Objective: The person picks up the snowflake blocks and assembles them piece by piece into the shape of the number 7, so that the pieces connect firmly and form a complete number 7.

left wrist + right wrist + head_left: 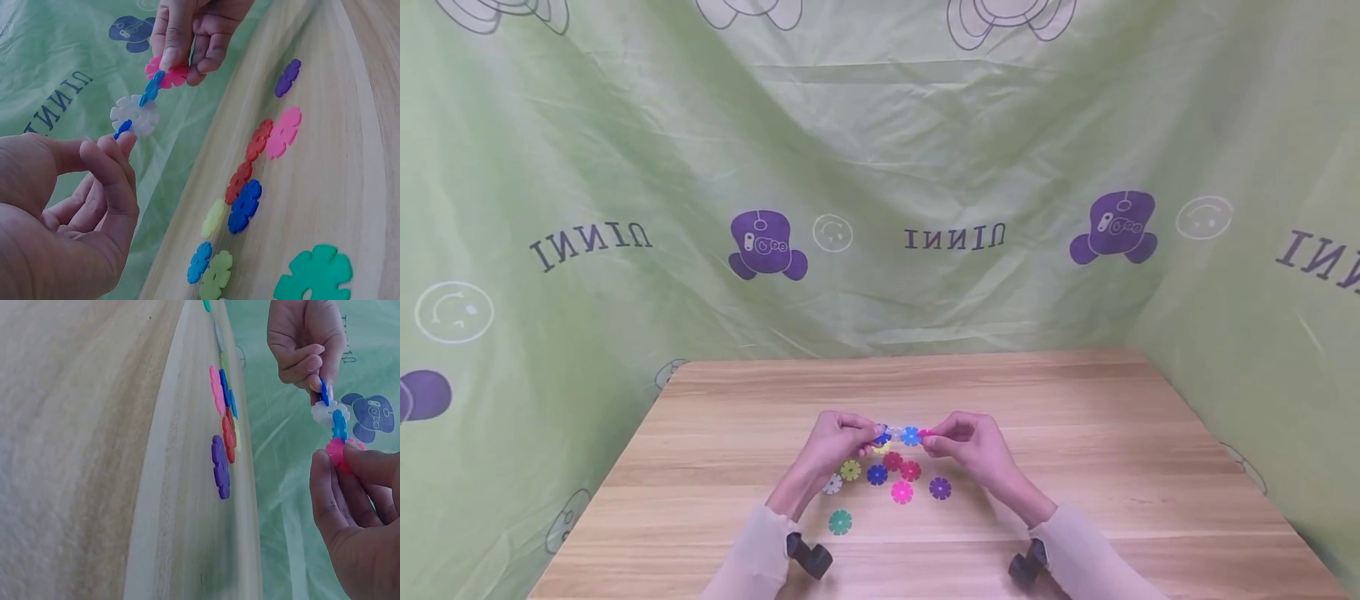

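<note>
Both hands hold a short chain of interlocking plastic snowflake discs above the table. My left hand (pixel 835 437) pinches the dark blue disc (pixel 324 392) at one end. A whitish disc (pixel 135 115) joins it to a light blue disc (pixel 911 436). At the other end my right hand (pixel 976 442) grips a pink disc (pixel 167 71) between thumb and fingers. The neighbouring discs sit crosswise to each other, slotted at their edges. Fingertips cover part of both end discs.
Loose discs lie on the wooden table (pixel 1075 500) below the hands: green (pixel 840 522), purple (pixel 940 488), pink (pixel 902 492), dark blue (pixel 877 475), yellow (pixel 850 470), white (pixel 832 483) and two red ones (pixel 910 471), among others. A green printed cloth (pixel 880 150) hangs behind and at the sides.
</note>
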A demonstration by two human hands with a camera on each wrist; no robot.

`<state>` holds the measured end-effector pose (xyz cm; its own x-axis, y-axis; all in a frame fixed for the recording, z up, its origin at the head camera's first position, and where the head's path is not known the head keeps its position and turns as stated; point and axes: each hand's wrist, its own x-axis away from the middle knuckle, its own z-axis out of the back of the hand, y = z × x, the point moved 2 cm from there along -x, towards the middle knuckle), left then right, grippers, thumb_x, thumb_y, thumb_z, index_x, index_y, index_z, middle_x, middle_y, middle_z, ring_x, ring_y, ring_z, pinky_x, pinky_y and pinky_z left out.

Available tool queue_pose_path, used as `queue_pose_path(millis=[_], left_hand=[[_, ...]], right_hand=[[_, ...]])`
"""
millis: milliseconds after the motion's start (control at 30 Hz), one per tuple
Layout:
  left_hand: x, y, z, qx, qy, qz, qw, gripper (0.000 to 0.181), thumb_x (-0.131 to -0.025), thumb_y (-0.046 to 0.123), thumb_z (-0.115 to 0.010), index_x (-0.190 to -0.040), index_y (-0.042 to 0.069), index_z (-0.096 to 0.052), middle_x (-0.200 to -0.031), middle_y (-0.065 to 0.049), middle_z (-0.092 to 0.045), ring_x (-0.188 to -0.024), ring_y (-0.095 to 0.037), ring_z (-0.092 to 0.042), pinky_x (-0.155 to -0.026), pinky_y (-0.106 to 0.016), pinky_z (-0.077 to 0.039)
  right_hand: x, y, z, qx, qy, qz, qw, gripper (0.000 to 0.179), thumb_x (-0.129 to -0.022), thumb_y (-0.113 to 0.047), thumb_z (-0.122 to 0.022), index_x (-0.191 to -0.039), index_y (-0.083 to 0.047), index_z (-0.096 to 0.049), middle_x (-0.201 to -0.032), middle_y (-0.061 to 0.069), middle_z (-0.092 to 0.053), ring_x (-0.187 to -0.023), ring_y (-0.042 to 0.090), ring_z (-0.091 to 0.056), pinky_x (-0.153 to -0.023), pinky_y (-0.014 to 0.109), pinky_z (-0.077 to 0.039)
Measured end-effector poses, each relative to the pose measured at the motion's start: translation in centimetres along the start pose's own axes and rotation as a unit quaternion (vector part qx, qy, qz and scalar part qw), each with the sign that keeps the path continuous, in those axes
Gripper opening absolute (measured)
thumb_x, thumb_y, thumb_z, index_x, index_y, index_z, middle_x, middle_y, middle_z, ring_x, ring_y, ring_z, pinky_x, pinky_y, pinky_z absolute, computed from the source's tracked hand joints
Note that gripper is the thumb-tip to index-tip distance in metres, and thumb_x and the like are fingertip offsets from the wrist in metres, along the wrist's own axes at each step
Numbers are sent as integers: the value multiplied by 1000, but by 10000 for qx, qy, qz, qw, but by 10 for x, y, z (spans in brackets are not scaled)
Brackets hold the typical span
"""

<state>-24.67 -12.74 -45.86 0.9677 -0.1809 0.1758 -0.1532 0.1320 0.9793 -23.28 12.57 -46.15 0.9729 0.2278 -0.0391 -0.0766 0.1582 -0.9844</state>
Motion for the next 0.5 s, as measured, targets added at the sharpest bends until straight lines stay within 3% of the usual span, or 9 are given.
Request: queue_pose_path(millis=[500], left_hand=[[-2, -4, -3, 359, 334, 56, 9988, 17, -95, 9, -75, -105, -5, -77, -88, -5, -77, -70, -12, -65, -66, -21, -57]], right_hand=[[-1, 0, -2, -49, 1, -92, 9999, 21, -89, -11, -83, -104, 1, -76, -104, 17, -81, -92, 26, -80, -87, 29, -65]])
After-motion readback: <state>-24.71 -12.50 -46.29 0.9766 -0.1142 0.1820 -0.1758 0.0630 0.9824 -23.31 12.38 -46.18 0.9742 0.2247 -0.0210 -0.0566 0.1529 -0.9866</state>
